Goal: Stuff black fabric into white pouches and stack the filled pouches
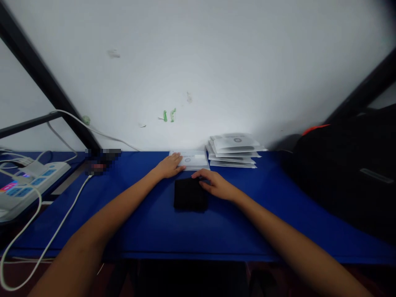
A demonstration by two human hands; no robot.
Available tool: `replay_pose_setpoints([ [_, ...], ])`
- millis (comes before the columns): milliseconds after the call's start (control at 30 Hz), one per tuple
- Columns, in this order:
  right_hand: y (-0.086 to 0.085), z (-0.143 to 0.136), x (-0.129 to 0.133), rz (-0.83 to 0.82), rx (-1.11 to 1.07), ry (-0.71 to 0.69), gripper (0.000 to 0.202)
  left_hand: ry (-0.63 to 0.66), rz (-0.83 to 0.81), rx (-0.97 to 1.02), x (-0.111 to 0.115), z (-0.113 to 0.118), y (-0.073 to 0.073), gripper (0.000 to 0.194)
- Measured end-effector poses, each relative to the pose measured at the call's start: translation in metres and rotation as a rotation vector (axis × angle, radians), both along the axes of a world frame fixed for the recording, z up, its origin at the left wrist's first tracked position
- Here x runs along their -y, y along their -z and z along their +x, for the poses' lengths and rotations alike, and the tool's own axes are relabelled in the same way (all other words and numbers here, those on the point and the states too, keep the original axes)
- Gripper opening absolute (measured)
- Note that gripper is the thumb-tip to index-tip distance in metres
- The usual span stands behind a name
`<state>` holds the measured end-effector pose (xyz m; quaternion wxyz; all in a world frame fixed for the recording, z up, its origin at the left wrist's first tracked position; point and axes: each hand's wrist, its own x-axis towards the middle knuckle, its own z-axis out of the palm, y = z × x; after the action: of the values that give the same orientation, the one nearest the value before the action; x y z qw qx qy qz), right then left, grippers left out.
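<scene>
My left hand (169, 166) lies flat, fingers stretched, on the left part of a white flat packet (198, 160) with a small round grey print. The packet rests on the blue table against the wall. In front of it lies a black, roughly square folded item (189, 197), perhaps cloth; its exact kind does not show. At its upper right corner is my right hand (219, 185), fingers loosely bent and thumb apart, the tips touching or just over the corner. To the right of the packet stands an uneven stack of similar white packets (236, 150).
A large black bag (349, 169) takes up the table's right side. On the left are a white power strip (34, 185) with plugs, a white cable (66, 216) and a blurred dark device (103, 161). Black metal bars (34, 62) slant along the wall, and the blue table's front edge (192, 255) runs below.
</scene>
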<state>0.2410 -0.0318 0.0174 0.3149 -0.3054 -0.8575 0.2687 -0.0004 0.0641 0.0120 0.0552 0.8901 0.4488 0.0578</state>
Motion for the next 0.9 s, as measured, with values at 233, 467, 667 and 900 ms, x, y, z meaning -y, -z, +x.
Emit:
replay_pose_setpoints([
  [233, 0.004, -0.001, -0.002, -0.001, -0.011, 0.092, 0.032, 0.182, -0.105, 0.301, 0.082, 0.022, -0.027, 0.089],
  [467, 0.006, -0.007, 0.003, -0.011, -0.039, 0.117, 0.039, 0.127, -0.159, 0.169, 0.117, 0.020, -0.011, 0.101],
  [667, 0.004, -0.009, 0.008, -0.078, -0.057, 0.054, 0.048, 0.106, -0.178, 0.439, 0.110, 0.014, -0.003, 0.076],
  [900, -0.002, -0.009, 0.014, -0.068, 0.175, -0.019, 0.063, 0.188, -0.203, 0.631, 0.110, 0.002, -0.015, 0.087],
])
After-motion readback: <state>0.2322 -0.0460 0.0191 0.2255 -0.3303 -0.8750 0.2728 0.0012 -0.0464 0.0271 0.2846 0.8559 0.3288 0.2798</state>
